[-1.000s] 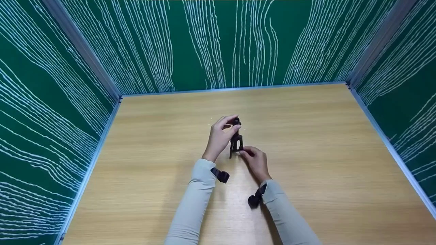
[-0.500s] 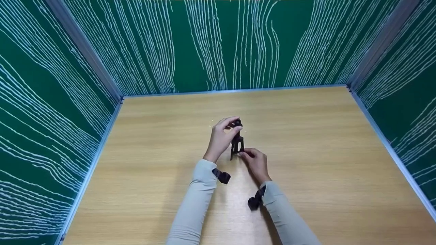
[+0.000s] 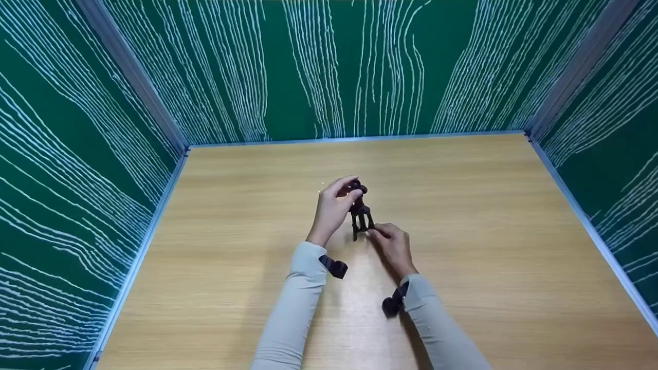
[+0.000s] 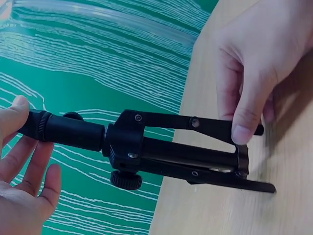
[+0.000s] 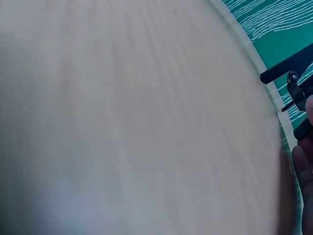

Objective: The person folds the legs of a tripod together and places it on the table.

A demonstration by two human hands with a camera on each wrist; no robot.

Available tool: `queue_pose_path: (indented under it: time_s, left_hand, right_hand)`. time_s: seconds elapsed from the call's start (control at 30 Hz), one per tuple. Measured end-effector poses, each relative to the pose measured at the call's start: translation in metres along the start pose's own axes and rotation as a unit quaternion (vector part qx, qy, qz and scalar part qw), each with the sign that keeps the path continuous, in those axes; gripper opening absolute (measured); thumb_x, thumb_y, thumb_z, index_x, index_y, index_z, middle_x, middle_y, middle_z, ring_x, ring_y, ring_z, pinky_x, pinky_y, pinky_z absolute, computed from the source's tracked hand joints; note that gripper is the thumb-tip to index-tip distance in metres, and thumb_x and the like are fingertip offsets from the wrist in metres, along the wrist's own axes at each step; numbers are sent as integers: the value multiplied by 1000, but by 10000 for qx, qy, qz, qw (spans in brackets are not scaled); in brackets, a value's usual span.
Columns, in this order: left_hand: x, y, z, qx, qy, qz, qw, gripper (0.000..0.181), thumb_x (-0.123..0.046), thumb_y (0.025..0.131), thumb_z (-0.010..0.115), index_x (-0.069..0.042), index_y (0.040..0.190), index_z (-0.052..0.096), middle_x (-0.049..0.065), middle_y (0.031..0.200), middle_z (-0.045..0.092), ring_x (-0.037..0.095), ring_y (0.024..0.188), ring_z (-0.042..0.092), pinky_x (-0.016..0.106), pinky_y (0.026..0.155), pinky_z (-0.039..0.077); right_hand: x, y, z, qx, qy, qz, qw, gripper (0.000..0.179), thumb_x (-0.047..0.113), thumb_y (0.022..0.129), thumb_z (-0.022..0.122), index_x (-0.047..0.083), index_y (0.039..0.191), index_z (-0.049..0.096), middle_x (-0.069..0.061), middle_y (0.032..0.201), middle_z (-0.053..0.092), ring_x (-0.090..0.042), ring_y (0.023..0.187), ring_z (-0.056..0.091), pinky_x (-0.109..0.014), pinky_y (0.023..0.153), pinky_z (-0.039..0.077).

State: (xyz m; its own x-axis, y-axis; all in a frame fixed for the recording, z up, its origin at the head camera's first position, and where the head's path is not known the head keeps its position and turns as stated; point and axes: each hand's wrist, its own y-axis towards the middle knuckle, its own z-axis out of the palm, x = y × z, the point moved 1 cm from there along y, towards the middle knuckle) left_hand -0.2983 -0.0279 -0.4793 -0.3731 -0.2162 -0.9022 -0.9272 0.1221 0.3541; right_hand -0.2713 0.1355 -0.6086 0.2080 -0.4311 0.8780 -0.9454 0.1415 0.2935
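Observation:
A small black tripod [image 3: 361,210] stands upright between both hands, its legs part way spread. My left hand [image 3: 330,209] grips its top, thumb on one side and fingers on the other. In the left wrist view a knurled knob [image 4: 126,180] sticks out from the collar where the legs meet. My right hand [image 4: 266,61] pinches one leg close to its foot, the thumb lying by the brace [image 4: 242,159] that joins the legs. The right wrist view catches only a leg end [image 5: 281,71] and part of the right hand's fingers [image 5: 302,166] at its edge.
A light wood table [image 3: 231,205] lies beneath the hands. Green panels [image 3: 288,103] with white wavy lines rise along its back and both sides, with metal posts [image 3: 139,82] at the corners. Each wrist wears a small black camera [image 3: 336,268].
The right hand has moved slightly right, drawing the leg it pinches outward. The tripod's legs now look wider apart and turned a little. The left hand has stayed at the top.

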Motion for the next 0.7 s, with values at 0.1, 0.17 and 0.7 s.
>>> queue_pose_path:
  time_s: [0.1, 0.17, 0.7]
  left_hand:
    - [3, 0, -1, -116, -220, -110, 9996, 33, -16, 89, 68, -6, 120, 65, 12, 108, 69, 20, 92, 67, 24, 84, 55]
    - [6, -1, -2, -211, -347, -188, 9990, 33, -16, 89, 68, -5, 120, 65, 13, 107, 69, 20, 92, 67, 24, 84, 55]
    - [60, -16, -7, -1291, -1238, -1100, 9777, 36, -1, 90, 63, 8, 123, 54, 20, 114, 57, 18, 95, 62, 25, 87, 53]
  right_hand:
    - [0, 2, -7, 54, -166, -190, 9997, 17, 8, 82, 75, -1, 96, 75, -13, 91, 73, -28, 86, 68, -34, 78, 56]
    - [0, 5, -12, 96, -280, -320, 9990, 16, 8, 82, 75, -1, 95, 75, -13, 89, 72, -27, 84, 67, -33, 76, 56]
    - [-2, 29, -53, 303, -1502, -1376, 9786, 14, 4, 84, 72, -4, 95, 73, -16, 91, 68, -33, 88, 62, -45, 80, 53]
